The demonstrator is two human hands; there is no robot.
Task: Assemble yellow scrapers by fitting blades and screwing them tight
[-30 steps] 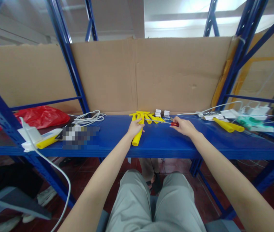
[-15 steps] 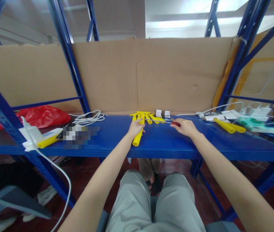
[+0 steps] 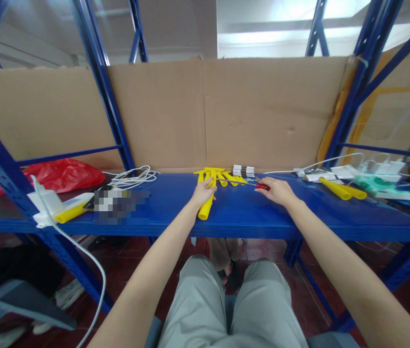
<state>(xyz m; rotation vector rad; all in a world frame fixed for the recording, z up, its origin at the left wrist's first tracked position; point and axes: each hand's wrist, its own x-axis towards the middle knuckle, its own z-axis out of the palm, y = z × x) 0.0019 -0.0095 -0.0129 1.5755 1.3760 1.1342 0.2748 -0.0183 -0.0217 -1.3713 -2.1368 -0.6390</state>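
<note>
My left hand (image 3: 201, 193) is closed around a yellow T-shaped plastic piece (image 3: 205, 209), whose round tubular end points toward me over the blue shelf. In my right hand (image 3: 279, 191) is a screwdriver (image 3: 262, 186), gripped by its red handle. Its thin metal shaft runs left to the upper part of the yellow piece; whether the tip touches it I cannot make out. Just behind lie several more yellow pieces (image 3: 231, 180) in a row. Beside them sits a stack of small white-and-black parts (image 3: 243, 171).
Cardboard (image 3: 255, 111) stands along the back of the blue shelf (image 3: 168, 203). To the left are coiled white cable (image 3: 135, 176), a red plastic bag (image 3: 67, 175) and a power strip (image 3: 47, 205). At right lie two yellow tubes (image 3: 338, 189) and a green-and-white object (image 3: 382, 187). Another person's legs (image 3: 219, 251) show below.
Almost nothing differs. My left hand still holds the yellow piece and my right hand the screwdriver, whose handle looks slightly turned.
</note>
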